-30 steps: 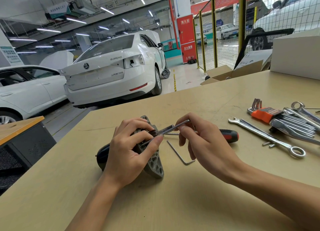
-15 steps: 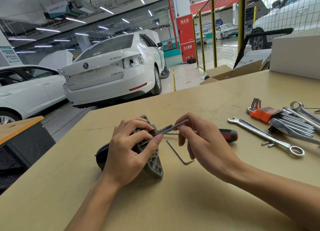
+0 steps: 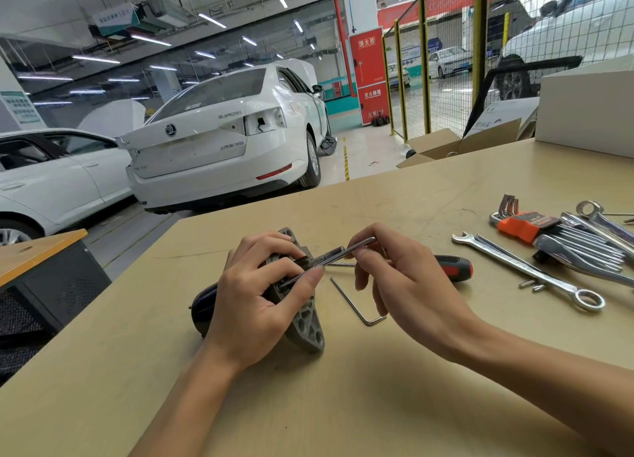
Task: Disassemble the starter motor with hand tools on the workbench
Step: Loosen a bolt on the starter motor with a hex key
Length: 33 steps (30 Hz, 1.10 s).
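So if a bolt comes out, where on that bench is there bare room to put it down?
The near edge of the workbench, below both hands, is bare, and so is the far stretch toward the white box. It is crowded on the right around the wrenches and hex key set, and between the hands.

**Free room vs. obstacles**

Surface (image 3: 343, 405) bare below both hands, w/ more bare room left of the left hand (image 3: 260, 305). Between hands: loose hex key (image 3: 356, 302). Just behind right hand (image 3: 404, 285): screwdriver (image 3: 453, 268). Further right, wrenches (image 3: 528, 271) & hex key set (image 3: 549, 232) crowd the surface. White box (image 3: 586, 110) blocks far right.
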Tool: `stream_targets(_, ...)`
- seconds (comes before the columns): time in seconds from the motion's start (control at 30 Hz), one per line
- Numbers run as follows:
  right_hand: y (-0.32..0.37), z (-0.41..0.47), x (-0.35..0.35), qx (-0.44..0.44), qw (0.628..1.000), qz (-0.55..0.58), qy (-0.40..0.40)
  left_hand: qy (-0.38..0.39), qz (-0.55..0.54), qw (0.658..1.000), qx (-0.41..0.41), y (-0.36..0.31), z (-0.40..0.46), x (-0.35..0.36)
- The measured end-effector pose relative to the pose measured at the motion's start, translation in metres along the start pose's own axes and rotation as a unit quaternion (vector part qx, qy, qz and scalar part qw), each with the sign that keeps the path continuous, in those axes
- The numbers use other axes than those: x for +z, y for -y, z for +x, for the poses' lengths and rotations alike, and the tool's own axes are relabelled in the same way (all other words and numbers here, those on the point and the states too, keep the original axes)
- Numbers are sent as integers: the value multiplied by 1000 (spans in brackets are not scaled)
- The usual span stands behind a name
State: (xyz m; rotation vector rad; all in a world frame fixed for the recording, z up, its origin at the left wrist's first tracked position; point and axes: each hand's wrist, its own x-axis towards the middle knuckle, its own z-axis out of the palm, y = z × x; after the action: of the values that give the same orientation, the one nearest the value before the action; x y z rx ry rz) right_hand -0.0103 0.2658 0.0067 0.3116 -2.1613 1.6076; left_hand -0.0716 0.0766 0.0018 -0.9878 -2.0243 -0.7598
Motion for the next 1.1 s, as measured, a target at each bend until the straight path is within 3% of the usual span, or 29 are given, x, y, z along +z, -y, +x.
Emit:
stream_targets(0.77, -6, 2, 0, 11, 999, 40, -17, -1, -16, 1000, 2, 4, 0, 1)
stream_targets(0.97, -8, 9, -2, 145, 982, 118, -7, -1, -19, 1000, 0, 5, 0, 1)
stream_targets(1.1, -3, 9, -4, 116, 964, 236, 24, 3, -20, 1000, 0, 5, 0, 0)
